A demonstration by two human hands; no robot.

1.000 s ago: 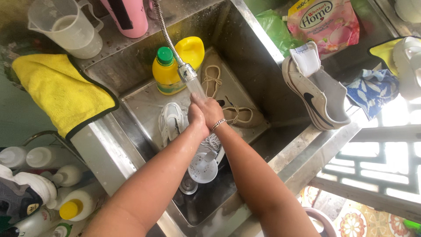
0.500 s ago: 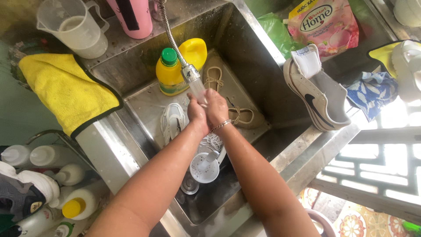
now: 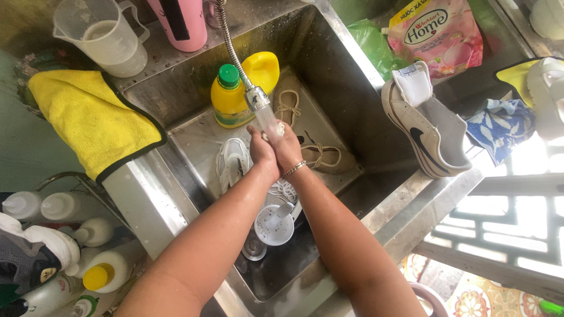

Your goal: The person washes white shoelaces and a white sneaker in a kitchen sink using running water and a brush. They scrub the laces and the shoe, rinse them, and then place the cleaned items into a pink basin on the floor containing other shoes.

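Both hands are pressed together over the sink (image 3: 346,53), right under the sprayer (image 3: 257,97) that hangs on its metal hose. The left hand (image 3: 263,154) and right hand (image 3: 288,147) are clasped palm to palm, fingers up toward the nozzle, and the stream of water runs straight onto them. The right wrist wears a thin bracelet (image 3: 294,169). Neither hand holds anything that I can make out; they only grip each other.

Everything else sits around that sprayer. Just behind it, touching the back wall of the sink, stands a yellow bottle (image 3: 229,100) with a green cap, and a second yellow container leans beside it. Below the sprayer, on the sink floor, lies a white shoe (image 3: 233,161), just left of the hands, and a tan shoe (image 3: 326,157) with laces lies to their right. Nearer the person, under the forearms, a white cup (image 3: 274,226) rests in the deeper part of the basin.

Left of the sprayer, a yellow cloth (image 3: 88,120) drapes over the sink's edge, with a clear jug (image 3: 103,35) behind it. To the right, a grey-and-white sneaker (image 3: 426,129) is propped on the rim.
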